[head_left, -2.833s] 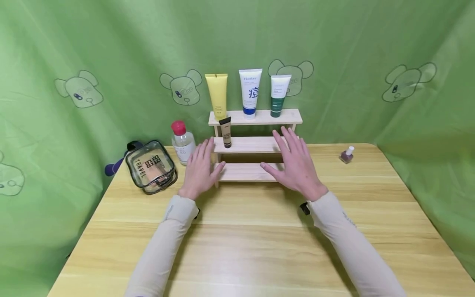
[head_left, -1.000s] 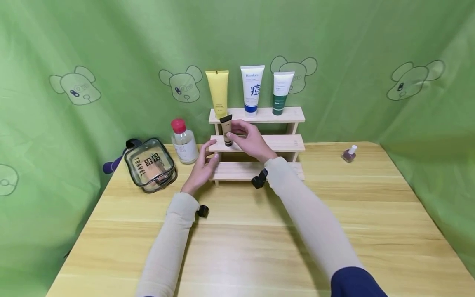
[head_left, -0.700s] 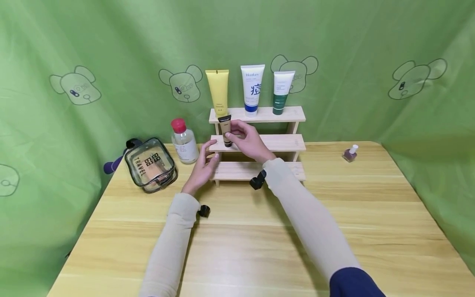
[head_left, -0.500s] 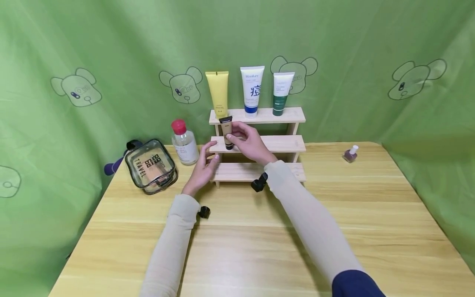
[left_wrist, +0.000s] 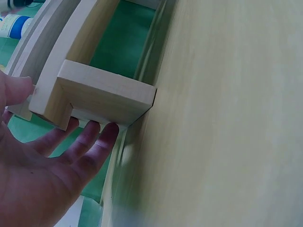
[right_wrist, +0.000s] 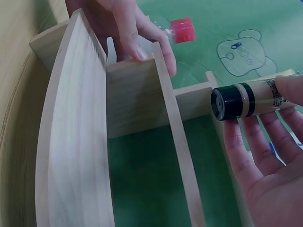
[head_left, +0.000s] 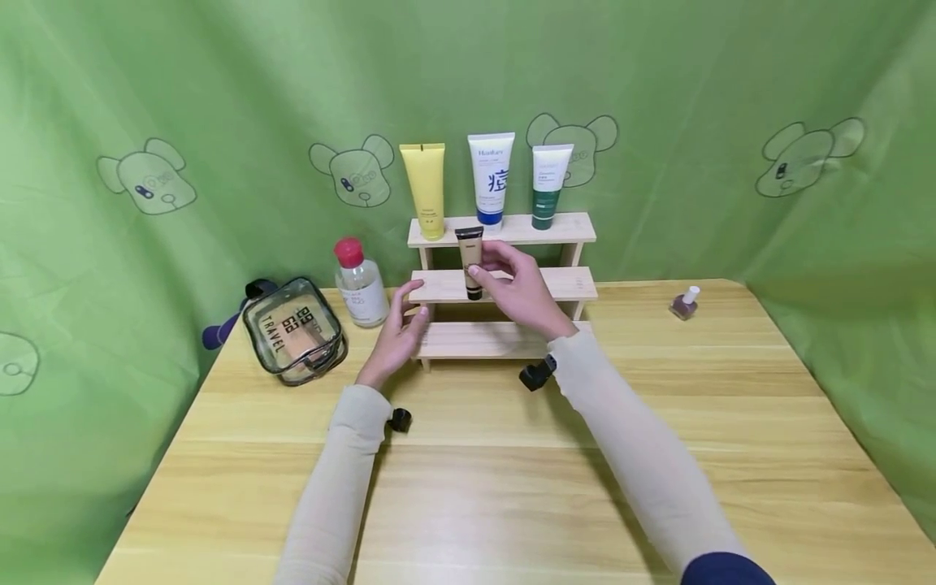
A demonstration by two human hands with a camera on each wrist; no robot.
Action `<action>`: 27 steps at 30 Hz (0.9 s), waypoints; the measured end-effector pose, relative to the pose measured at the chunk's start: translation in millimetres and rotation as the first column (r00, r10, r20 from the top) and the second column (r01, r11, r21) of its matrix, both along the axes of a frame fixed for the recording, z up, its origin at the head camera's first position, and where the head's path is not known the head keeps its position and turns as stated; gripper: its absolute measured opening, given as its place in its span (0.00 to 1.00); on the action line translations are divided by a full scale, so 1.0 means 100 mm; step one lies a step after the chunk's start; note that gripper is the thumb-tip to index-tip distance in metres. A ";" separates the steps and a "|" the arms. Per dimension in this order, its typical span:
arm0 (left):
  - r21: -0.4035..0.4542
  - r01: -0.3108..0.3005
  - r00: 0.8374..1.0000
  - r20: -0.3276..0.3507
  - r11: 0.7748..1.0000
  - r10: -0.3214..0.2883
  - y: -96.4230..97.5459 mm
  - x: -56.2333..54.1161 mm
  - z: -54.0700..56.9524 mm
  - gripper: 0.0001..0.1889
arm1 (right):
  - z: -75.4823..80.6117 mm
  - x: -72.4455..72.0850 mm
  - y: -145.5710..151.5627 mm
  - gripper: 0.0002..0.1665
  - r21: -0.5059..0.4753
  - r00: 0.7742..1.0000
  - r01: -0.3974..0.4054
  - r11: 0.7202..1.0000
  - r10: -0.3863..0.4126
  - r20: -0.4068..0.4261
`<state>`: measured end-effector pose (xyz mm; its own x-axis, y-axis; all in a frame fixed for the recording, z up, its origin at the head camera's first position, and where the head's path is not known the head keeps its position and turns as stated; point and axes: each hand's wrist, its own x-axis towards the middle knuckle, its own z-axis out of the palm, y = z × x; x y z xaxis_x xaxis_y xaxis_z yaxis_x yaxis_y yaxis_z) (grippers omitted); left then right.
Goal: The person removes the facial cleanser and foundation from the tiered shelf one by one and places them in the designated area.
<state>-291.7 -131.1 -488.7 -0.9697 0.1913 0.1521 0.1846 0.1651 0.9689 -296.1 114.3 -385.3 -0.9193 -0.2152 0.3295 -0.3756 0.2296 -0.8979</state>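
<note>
My right hand pinches a small beige cosmetic tube with a black cap at its lower end. The tube stands almost upright at the middle step of a three-step wooden display rack; whether its cap touches the board cannot be told. In the right wrist view the cap of the tube shows, with the thumb on one side and fingers beneath. At the rack's left end, my left hand holds the middle board between finger and thumb. In the left wrist view its other fingertips reach the rack's side.
On the top step stand a yellow tube, a white-and-blue tube and a white-and-green tube. Left of the rack are a red-capped bottle and a clear travel pouch. Nail polish stands far right. A green curtain hangs behind.
Both hands came in beside the rack; the right then took hold of the beige tube. Since half a second ago, it has shifted the tube rightward along the middle step. The left hand stays put.
</note>
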 end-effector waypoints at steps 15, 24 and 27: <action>0.003 -0.001 1.000 -0.012 1.000 0.001 -0.01 -0.01 -0.01 0.30 | -0.07 0.34 0.37 0.24 0.002 1.000 -0.022 1.000 0.022 0.005; 0.013 0.014 1.000 -0.021 1.000 -0.013 -0.01 -0.02 -0.03 0.29 | -0.21 0.55 0.61 0.22 0.015 1.000 0.003 1.000 -0.003 -0.004; 0.009 0.011 1.000 -0.024 1.000 -0.011 -0.01 -0.02 -0.02 0.29 | -0.26 0.59 0.71 0.22 0.022 0.999 0.041 0.999 -0.040 -0.019</action>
